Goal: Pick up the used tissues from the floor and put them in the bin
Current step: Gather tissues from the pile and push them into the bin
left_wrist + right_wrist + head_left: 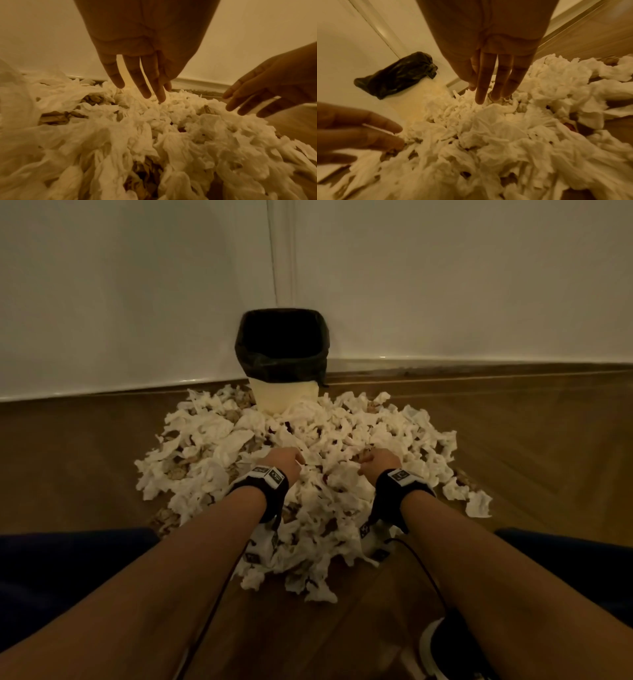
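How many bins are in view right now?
1: the bin, cream with a black liner, stands against the wall in the corner, just beyond the pile of used tissues. No others show; the pile might hide little.

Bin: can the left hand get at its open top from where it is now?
Probably yes: the bin stands open beyond the tissues, nothing above them blocks the left hand.

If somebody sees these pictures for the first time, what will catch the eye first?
A big heap of crumpled white tissues covers the wooden floor. Behind it, in the corner, stands a pale bin lined with a black bag. The left hand and right hand reach down onto the heap, fingers straight.
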Motion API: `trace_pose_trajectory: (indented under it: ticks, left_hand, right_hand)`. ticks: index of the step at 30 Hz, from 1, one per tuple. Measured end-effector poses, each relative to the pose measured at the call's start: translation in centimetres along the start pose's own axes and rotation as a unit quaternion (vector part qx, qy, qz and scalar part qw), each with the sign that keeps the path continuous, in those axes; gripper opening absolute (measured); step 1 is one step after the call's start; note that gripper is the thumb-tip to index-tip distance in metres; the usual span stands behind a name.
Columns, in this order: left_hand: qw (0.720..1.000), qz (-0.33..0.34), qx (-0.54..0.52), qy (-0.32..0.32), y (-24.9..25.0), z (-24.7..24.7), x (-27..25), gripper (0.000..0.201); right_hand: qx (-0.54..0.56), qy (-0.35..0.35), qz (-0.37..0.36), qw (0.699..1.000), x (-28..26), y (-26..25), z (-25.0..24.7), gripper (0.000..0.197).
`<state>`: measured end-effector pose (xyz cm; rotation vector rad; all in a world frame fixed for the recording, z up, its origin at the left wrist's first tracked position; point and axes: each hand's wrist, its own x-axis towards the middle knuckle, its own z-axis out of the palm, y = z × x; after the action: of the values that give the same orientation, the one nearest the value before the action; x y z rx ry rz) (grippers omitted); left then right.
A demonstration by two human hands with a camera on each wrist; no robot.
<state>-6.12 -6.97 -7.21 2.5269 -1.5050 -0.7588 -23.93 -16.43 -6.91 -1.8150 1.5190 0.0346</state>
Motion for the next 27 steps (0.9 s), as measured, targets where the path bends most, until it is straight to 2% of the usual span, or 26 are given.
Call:
trace_pose_trajectory:
  ticks: [5,7,9,12,16,19,22,24,26,27]
  left_hand:
    - [0.994,0.025,0.103,0.0,1.6,1.8,0.7,0.025]
    - [0.99,0.022,0.137,0.003,1.7,2.6,1.1,0.023]
    - [0.987,0.009,0.159,-0.005,1.4,3.5,1.7,0.023]
    - [0.987,-0.018,0.156,-0.041,0.7,4.6,2.2,0.029]
    - [0.983,-0.006,0.16,-0.092,-0.6,5.1,2.8,0.039]
    - [0.987,0.016,0.143,-0.066,-1.3,4.7,2.9,0.042]
    - [0.999,0.025,0.046,-0.009,-1.6,4.1,3.2,0.039]
    - [0.999,0.003,-0.026,0.039,-1.8,3.6,3.3,0.03]
    - [0.992,-0.021,-0.095,0.082,-1.9,3.1,3.3,0.023]
    - [0.987,-0.031,-0.126,0.092,-1.9,3.0,3.3,0.026]
  right_hand:
    - [-0.09,-0.006,-0.039,0.995,0.8,1.2,1.8,0.023]
    - [-0.162,-0.019,-0.07,0.984,1.0,1.4,2.7,0.025]
    - [-0.189,-0.034,-0.084,0.978,1.1,1.4,3.7,0.028]
    - [-0.161,-0.074,-0.052,0.983,1.4,1.6,5.3,0.046]
    - [-0.261,-0.116,-0.074,0.956,1.8,1.6,6.1,0.052]
    - [-0.205,-0.057,-0.097,0.972,2.2,1.3,5.8,0.043]
    - [-0.127,0.032,-0.116,0.985,2.8,0.8,4.8,0.032]
    - [-0.054,0.079,-0.082,0.992,3.1,0.9,4.0,0.031]
    - [0.079,0.102,-0.019,0.991,3.4,1.2,3.5,0.028]
    - [0.164,0.094,0.014,0.982,3.6,1.3,3.4,0.029]
